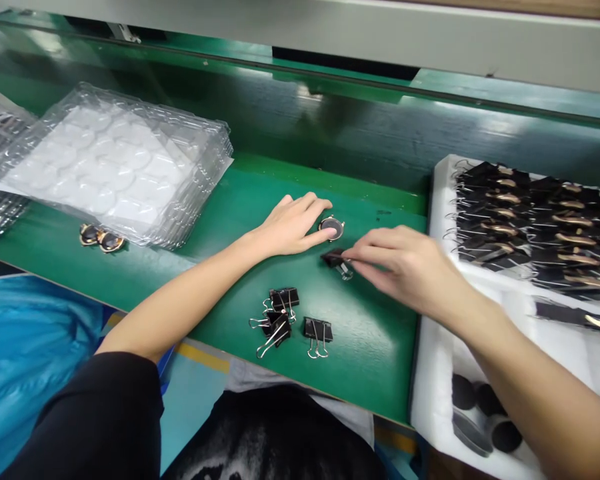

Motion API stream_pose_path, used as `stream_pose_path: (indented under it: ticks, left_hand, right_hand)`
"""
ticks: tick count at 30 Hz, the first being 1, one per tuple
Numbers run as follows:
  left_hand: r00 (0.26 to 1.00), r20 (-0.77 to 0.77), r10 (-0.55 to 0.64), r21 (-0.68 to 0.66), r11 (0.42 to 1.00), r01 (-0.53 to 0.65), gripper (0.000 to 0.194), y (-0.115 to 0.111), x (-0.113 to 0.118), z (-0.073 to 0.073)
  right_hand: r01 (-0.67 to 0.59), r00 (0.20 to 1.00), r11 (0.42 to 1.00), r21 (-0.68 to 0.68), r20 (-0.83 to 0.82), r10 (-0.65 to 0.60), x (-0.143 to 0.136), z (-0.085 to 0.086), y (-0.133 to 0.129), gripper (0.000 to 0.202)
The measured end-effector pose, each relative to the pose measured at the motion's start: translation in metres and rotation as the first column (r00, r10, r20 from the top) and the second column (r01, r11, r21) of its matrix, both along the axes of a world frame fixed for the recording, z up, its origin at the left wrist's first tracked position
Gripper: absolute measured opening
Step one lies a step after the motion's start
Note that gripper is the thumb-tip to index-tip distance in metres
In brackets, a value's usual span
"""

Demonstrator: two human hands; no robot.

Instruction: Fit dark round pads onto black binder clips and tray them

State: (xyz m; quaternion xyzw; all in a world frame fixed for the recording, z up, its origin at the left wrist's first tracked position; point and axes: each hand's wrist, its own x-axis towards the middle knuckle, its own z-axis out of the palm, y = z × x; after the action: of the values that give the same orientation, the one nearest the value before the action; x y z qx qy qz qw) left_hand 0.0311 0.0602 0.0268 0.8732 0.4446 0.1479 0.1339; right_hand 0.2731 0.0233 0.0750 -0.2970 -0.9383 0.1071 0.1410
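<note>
- Round piece [332,228] looks unclipped; left hand [300,225] loosely spread, thumb on it.
- Right hand [397,263] pinches clip [333,257], blurred.
- Loose clips [318,329] lie unused.
- Rows [506,198] in tray [441,207] look clipped, done.

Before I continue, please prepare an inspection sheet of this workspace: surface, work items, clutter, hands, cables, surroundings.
Surface: glossy green bench top, small dark marks toward the back.
Job's things: dark round piece with gold-coloured rim; black binder clip with silver wire handles, blurred.
Clutter: loose black clips in front; gold-rimmed dark glasses at left.
Hands: left hand, thumb on round piece; right hand appears to pinch the blurred clip.
Cables: nothing seen.
Surroundings: stacked clear plastic trays left; white foam box right, holding dark discs.
</note>
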Motion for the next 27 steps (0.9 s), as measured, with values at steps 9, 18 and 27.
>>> stream_pose_path:
  ticks: [9, 18, 27]
  left_hand:
    - [0.998, 0.005, -0.065, 0.039, 0.997, 0.065, 0.048, 0.001, -0.001, -0.004]
    - [0.993, 0.049, -0.106, 0.033, 0.994, 0.104, 0.060, 0.002, -0.003, -0.008]
    - [0.980, 0.141, -0.138, -0.028, 0.989, 0.143, 0.067, 0.006, -0.007, -0.009]
  right_hand:
    - [-0.063, 0.998, 0.988, 0.138, 0.022, 0.061, 0.031, -0.019, 0.033, 0.025]
    - [-0.111, 0.994, 0.992, 0.061, -0.004, 0.112, 0.035, -0.012, 0.040, 0.033]
    - [0.631, 0.677, 0.740, -0.232, -0.301, -0.672, -0.015, -0.031, 0.056, 0.040]
